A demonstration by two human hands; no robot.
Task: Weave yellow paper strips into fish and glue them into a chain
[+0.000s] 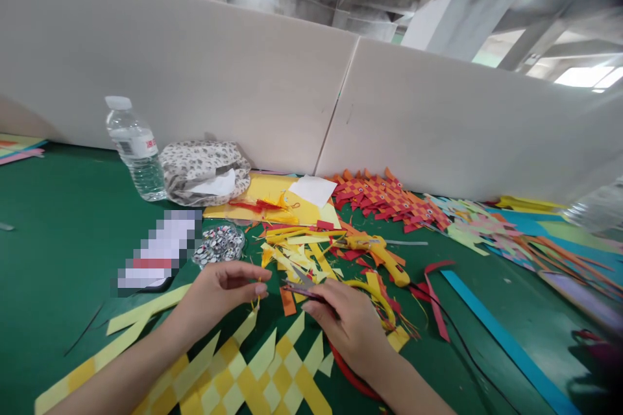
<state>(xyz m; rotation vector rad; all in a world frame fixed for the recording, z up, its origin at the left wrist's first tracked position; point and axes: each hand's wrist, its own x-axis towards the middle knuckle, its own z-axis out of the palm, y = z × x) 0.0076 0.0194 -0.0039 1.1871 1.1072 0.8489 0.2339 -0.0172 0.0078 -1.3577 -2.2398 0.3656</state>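
Observation:
My left hand (221,292) hovers over the green table, its thumb and fingers pinched on a thin yellow thread (256,301) that hangs from the fingertips. My right hand (348,324) is closed round small scissors (300,284), whose blades point left toward the thread. Below both hands lies a woven piece of yellow paper strips (243,373), flat on the table near the front edge.
A yellow glue gun (377,253) lies among loose yellow and red strips. A dish of googly eyes (220,243), a water bottle (136,149), a patterned pouch (202,168), woven red-orange fish (389,198), blue strips (491,331) and a white partition (243,78) surround the work spot.

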